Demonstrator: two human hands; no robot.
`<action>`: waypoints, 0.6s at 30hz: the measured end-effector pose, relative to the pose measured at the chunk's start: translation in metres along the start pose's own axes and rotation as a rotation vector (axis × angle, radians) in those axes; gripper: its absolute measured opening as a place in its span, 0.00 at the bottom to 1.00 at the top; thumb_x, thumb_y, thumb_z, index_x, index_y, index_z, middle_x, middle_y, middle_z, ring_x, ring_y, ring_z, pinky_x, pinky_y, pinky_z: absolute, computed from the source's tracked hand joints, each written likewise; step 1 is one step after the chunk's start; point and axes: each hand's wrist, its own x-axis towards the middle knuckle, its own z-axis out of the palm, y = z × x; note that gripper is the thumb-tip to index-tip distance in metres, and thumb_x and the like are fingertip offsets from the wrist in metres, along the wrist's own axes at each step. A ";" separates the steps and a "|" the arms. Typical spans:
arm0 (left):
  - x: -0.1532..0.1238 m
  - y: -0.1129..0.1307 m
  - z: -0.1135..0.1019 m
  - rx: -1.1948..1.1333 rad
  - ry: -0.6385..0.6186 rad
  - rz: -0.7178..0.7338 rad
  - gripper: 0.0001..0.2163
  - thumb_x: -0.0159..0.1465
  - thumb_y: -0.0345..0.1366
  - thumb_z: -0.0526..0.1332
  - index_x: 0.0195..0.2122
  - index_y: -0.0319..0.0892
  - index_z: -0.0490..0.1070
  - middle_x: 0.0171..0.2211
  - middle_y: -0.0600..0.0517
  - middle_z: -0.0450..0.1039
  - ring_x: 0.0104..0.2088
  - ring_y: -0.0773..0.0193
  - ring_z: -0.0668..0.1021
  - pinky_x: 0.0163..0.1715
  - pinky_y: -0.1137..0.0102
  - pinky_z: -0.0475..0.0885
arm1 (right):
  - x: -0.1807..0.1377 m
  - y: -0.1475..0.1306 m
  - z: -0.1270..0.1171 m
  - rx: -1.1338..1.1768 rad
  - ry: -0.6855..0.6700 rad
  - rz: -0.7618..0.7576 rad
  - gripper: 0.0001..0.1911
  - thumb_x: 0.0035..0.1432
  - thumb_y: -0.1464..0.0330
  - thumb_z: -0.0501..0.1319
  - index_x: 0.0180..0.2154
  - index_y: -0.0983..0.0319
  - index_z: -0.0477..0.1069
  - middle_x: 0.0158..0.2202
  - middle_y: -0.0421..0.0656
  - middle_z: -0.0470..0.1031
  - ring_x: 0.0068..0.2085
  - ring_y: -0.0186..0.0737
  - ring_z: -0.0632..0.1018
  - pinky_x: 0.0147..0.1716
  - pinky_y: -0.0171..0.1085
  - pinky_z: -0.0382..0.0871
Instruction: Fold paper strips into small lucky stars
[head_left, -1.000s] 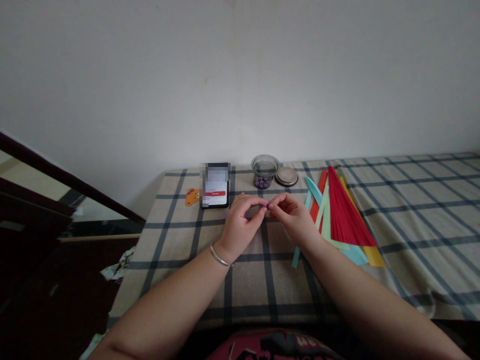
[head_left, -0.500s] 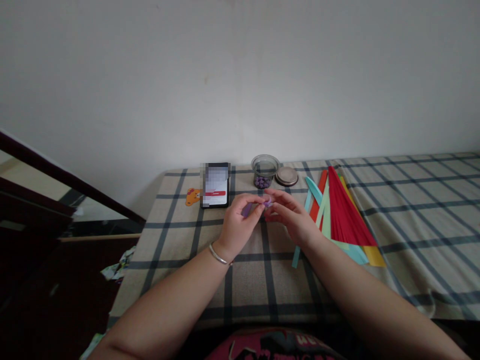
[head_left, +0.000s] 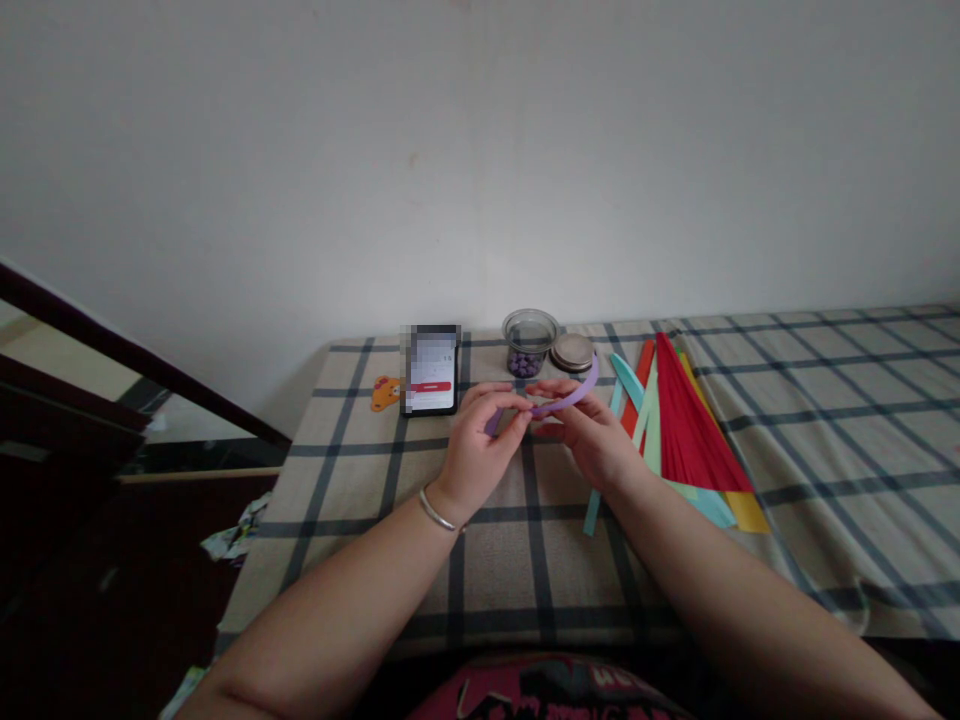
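My left hand (head_left: 484, 432) is closed, its thumb and index finger pinching a narrow purple paper strip (head_left: 574, 397). Part of the purple strip also shows under the left palm. From the pinch the strip runs right and curls upward in a free loop. My right hand (head_left: 589, 430) has its fingers bent around the strip close to the left fingertips; the exact contact of its thumb is hard to see. Just beyond the hands stands a clear plastic tub (head_left: 529, 345) with small purple folded pieces (head_left: 523, 364) inside. Its round lid (head_left: 574, 352) lies beside it.
A phone (head_left: 433, 370) with a lit screen lies at the back left, next to an orange bear cutout (head_left: 385, 393). Fanned paper strips (head_left: 694, 430) in red, yellow, green, blue and orange lie on the right. A checked cloth (head_left: 345, 490) covers the table, which meets a wall (head_left: 480, 170).
The purple strip's long end has come into view and now curls up to the right over my right fingers. Both hands stay in nearly the same place.
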 end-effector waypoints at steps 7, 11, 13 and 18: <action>-0.001 -0.006 0.002 -0.052 -0.011 -0.060 0.04 0.62 0.33 0.59 0.37 0.42 0.71 0.38 0.49 0.73 0.43 0.62 0.75 0.48 0.64 0.69 | 0.001 0.002 -0.002 -0.134 -0.019 -0.099 0.12 0.45 0.65 0.69 0.35 0.55 0.75 0.35 0.38 0.76 0.34 0.33 0.74 0.32 0.33 0.69; -0.001 -0.005 0.001 -0.001 -0.021 0.001 0.03 0.62 0.32 0.59 0.36 0.42 0.71 0.37 0.50 0.73 0.43 0.62 0.75 0.47 0.64 0.69 | 0.001 0.002 -0.002 -0.193 -0.001 -0.087 0.11 0.47 0.60 0.68 0.32 0.59 0.74 0.30 0.39 0.75 0.31 0.34 0.73 0.31 0.34 0.69; 0.000 -0.004 0.001 0.021 -0.021 0.042 0.02 0.61 0.32 0.60 0.35 0.42 0.71 0.36 0.50 0.73 0.42 0.62 0.74 0.46 0.65 0.69 | 0.001 0.000 -0.001 -0.162 0.010 -0.040 0.13 0.46 0.58 0.68 0.30 0.59 0.74 0.28 0.38 0.74 0.30 0.33 0.73 0.30 0.34 0.70; 0.001 -0.001 -0.001 0.011 -0.031 0.168 0.03 0.61 0.29 0.60 0.34 0.42 0.71 0.34 0.51 0.73 0.44 0.62 0.74 0.46 0.64 0.69 | 0.002 -0.001 0.001 -0.038 -0.016 0.070 0.14 0.42 0.58 0.70 0.27 0.60 0.74 0.26 0.37 0.74 0.28 0.31 0.74 0.29 0.33 0.72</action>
